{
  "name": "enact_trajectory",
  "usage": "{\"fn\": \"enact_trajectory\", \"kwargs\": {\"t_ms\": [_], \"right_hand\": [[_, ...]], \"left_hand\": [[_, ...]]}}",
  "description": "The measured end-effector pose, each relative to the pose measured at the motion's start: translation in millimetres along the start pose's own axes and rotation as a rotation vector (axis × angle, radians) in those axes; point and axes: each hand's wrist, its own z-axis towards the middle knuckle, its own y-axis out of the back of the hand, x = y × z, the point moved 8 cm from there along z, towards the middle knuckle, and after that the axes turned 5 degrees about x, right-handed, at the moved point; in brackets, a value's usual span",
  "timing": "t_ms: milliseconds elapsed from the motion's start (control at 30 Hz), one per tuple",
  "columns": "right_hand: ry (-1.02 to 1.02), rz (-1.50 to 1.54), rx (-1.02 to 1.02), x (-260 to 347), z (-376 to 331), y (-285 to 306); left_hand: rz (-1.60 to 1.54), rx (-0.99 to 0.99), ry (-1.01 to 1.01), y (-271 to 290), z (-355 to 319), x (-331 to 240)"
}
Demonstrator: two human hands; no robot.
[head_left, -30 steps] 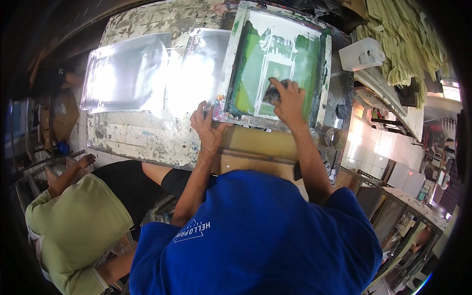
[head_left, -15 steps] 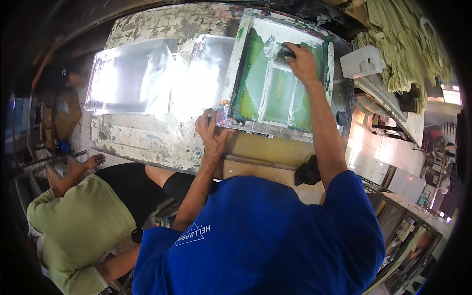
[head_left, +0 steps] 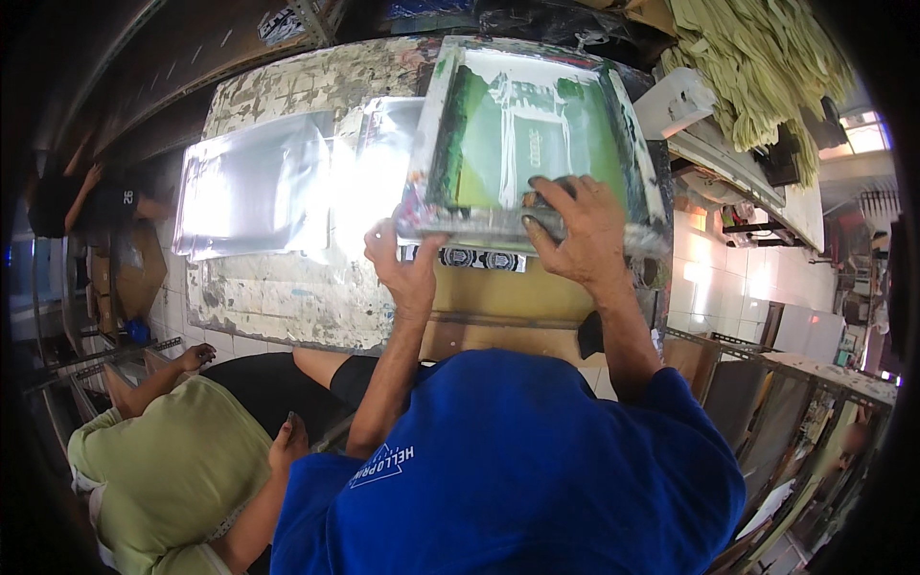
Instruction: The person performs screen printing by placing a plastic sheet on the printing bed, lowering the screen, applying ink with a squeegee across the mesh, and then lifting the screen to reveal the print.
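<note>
A screen-printing frame (head_left: 431, 125) with green mesh lies in front of me, white ink streaked over its middle and far end. Its near edge is blurred and lifted off the table. My left hand (head_left: 404, 278) grips the near left corner, thumb and fingers closed on it. At the near edge, right of centre, my right hand (head_left: 586, 240) is closed round a small dark squeegee (head_left: 530, 199), mostly hidden under stained fingers. Below the frame's near edge shows a strip of black-and-white printed sheet (head_left: 479, 259).
Shiny clear plastic sheets (head_left: 254, 182) lie on the paint-stained table (head_left: 278, 302) to the left. A white plastic container (head_left: 676, 103) and hanging yellowish cloths (head_left: 767, 67) are at the far right. A co-worker in a green shirt (head_left: 172, 450) sits at lower left.
My right hand has come toward me with the squeegee, from the far part of the mesh to the near edge. The frame's near edge has risen, baring more of the printed sheet.
</note>
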Motion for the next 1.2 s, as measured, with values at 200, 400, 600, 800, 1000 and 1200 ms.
{"fn": "enact_trajectory", "kwargs": {"t_ms": [200,400,600,800,1000,1200], "right_hand": [[0.067,-0.151,-0.231,3.0,76.1,77.1],[0.096,-0.116,-0.331,3.6,133.6,125.7],[0.035,-0.041,-0.236,0.6,150.3,131.4],[0.044,0.007,-0.211,-0.4,156.0,133.5],[0.098,0.06,-0.229,6.3,156.8,138.4],[0.099,0.03,-0.238,9.1,156.7,140.8]], "left_hand": [[-0.111,-0.023,-0.125,11.1,64.0,-28.1],[0.831,0.098,0.175,8.6,37.4,80.2],[0.969,0.038,-0.004,-6.3,1.5,106.3],[0.699,-0.072,-0.054,-6.9,13.0,76.1],[0.33,-0.137,-0.15,-2.8,47.6,18.8],[0.228,-0.16,-0.071,14.0,72.8,-12.0]]}}
